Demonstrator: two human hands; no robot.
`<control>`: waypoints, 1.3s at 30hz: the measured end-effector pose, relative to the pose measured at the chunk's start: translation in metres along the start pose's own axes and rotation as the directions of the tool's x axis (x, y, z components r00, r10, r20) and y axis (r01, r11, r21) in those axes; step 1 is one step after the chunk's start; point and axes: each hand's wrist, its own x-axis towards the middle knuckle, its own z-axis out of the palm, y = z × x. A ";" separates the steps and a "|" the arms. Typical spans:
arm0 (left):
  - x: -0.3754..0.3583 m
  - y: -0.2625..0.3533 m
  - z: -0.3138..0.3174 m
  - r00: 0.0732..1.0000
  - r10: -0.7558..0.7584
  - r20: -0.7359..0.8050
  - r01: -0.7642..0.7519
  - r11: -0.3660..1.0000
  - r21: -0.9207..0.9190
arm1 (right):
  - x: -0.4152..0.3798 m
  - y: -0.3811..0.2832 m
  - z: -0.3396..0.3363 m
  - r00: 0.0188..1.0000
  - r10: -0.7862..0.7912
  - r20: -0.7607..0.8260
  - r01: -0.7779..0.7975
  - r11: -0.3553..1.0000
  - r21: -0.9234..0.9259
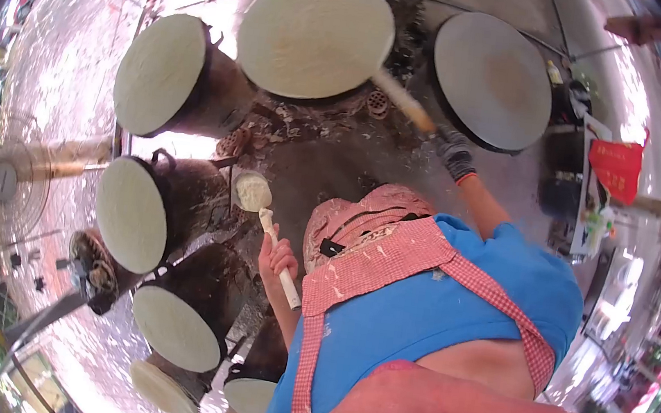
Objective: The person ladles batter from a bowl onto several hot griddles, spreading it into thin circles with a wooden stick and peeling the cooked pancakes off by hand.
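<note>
My left hand (281, 257) is closed around the pale handle of a ladle (253, 193). White batter coats the ladle's bowl, which is held low beside the pans. On the right, my right hand (456, 153), in a dark grey glove with an orange cuff, grips a wooden-handled spreader (409, 107). Its pale end reaches the near right edge of the large round griddle (314, 35) straight ahead, where it blends with a cream-coloured layer of batter. Right of that, near the gloved hand, stands a grey griddle (491, 78) with a brownish patch and no batter layer.
More batter-covered griddles curve round my left: one upper left (159, 74), one middle left (131, 215), one lower left (175, 329), on dark drum stoves. A perforated coal briquette (377, 103) lies between stoves. A fan (5, 181) stands far left; a red bag (616, 169) is at right.
</note>
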 end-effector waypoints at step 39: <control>-0.020 -0.032 0.006 1.000 0.009 0.023 -0.009 1.000 -0.004 | 0.063 -0.135 0.074 0.629 -0.752 0.198 0.724 0.474 -0.500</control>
